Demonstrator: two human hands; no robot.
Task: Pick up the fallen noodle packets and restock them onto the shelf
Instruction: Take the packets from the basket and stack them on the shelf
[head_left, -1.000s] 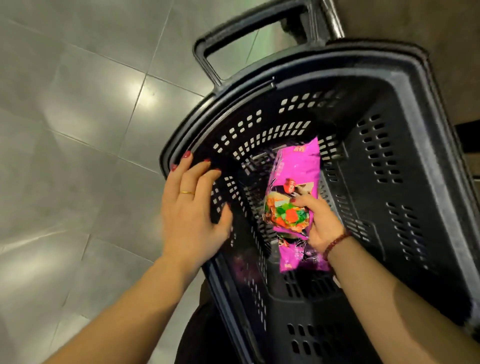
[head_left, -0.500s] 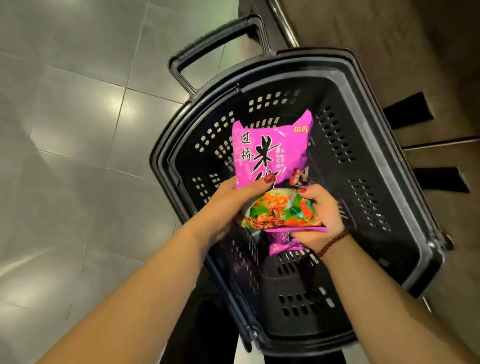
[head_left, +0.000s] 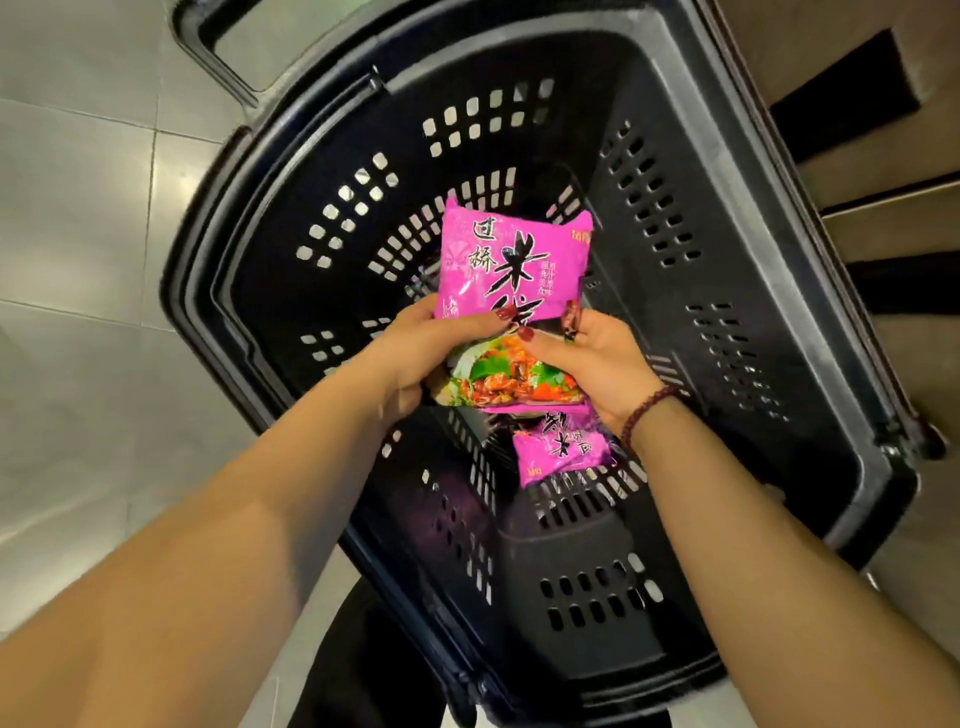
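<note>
Noted L hand (head_left: 415, 358) curled round pink noodle pkt (head_left: 514, 260), holding it above black basket (head_left: 769, 291). R hand (head_left: 597, 364) pinching same pkt at lower R edge. 2nd pkt (head_left: 563, 452) lying on basket floor beneath. Step judged: lifting pkt out. Next: carry to shelf w/ firm hold, then fetch 2nd pkt.

Magenta noodle packet (head_left: 511, 260) with black calligraphy and red-orange-green food picture, second magenta packet (head_left: 563, 456) at 6 o'clock, black basket (head_left: 571, 130) patterned with slot holes, pale grey tiled floor (head_left: 78, 234), dark red bead bracelet (head_left: 647, 410)
</note>
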